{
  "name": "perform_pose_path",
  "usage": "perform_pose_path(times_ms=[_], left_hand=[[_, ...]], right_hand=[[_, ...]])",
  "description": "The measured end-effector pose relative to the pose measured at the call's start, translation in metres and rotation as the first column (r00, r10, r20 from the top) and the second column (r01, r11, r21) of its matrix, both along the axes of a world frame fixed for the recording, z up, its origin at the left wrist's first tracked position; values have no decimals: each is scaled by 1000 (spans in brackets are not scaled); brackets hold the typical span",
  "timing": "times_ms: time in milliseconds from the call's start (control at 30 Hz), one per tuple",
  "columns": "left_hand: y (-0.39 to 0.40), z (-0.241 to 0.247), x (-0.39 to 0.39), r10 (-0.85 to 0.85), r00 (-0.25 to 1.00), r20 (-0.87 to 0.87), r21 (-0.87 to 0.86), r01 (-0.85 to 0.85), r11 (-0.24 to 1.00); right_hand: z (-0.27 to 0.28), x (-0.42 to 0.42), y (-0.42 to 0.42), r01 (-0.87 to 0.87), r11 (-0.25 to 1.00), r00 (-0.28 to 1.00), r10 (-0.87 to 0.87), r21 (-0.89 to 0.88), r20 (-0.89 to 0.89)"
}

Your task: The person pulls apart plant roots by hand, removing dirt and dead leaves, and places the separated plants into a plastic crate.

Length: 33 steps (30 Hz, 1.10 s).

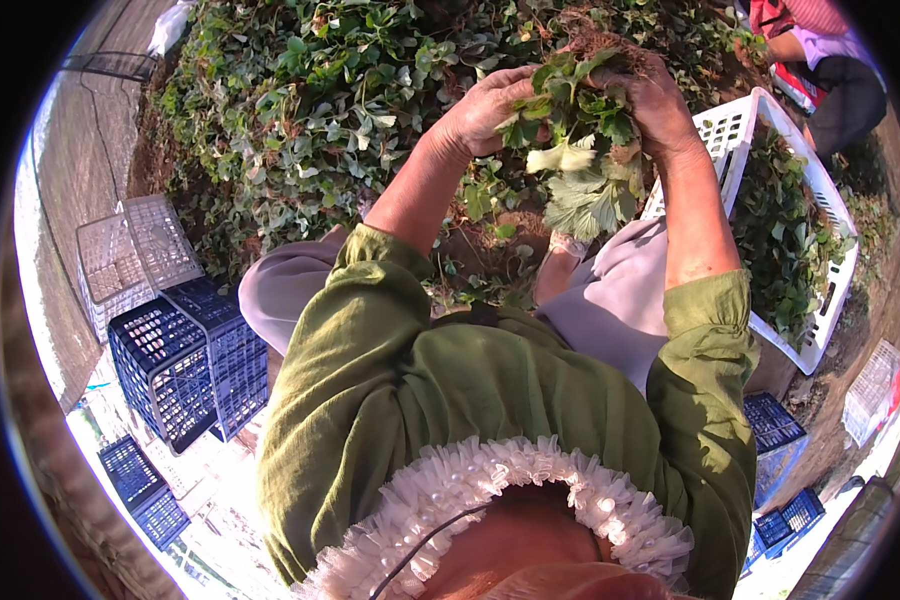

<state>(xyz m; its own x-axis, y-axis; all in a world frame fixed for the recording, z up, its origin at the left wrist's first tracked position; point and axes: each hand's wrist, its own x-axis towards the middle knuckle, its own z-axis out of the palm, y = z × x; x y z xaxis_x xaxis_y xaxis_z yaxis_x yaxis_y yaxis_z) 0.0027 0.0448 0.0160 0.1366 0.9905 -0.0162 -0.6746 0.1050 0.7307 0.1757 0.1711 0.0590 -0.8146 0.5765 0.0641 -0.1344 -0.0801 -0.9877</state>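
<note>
Both of my hands are raised over a large heap of leafy strawberry plants. Between them hangs a bunch of strawberry plants, leaves downward, with brown roots at the top. My right hand is closed around the root end of the bunch. At its left side, my left hand touches the leaves with curved fingers; its fingertips are partly hidden behind them, so its hold cannot be made out. Just right of my right forearm stands a tilted white plastic crate with more leafy plants inside.
Blue plastic crates and pale crates stand at the left. More blue crates and a whitish crate lie at lower right. Another person sits at the upper right, near a red and white bag.
</note>
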Motion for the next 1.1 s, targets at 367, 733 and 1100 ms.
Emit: perform_pose_path(times_ms=[367, 733, 1100], left_hand=[[-11, -11, -22, 471, 881, -40, -121, -473, 873], [-8, 14, 1, 444, 824, -352, 199, -398, 896], [25, -33, -7, 487, 366, -793, 378, -330, 865]], right_hand=[[8, 17, 3, 92, 987, 969, -120, -135, -217], [-10, -7, -4, 67, 881, 962, -182, 469, 203], [-45, 18, 27, 212, 969, 967, -227, 127, 117]])
